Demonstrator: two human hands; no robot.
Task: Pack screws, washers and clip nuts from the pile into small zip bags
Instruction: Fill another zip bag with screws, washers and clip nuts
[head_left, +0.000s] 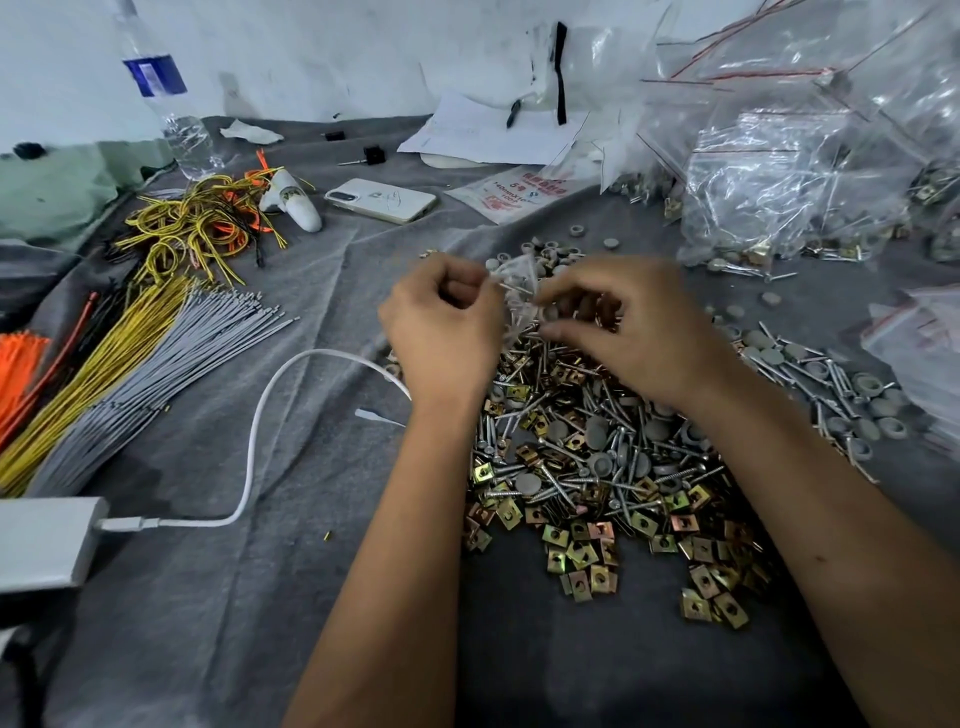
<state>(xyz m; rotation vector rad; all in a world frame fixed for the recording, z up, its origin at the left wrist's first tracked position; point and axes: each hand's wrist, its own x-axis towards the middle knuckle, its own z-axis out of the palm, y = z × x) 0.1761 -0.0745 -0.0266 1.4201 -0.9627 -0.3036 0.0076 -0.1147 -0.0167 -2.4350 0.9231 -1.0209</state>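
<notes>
Pinching the small zip bag (514, 291) between left hand (441, 327) and right hand (623, 322): limp, slippery film; grip the mouth edges. Screws (550, 475) add weight.

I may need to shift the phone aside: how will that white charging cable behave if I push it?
The white cable lies in loose curves on the grey cloth, so it is probably floppy and light. One end is plugged into the grey box, so a push would likely bend it, not slide it away.
</notes>
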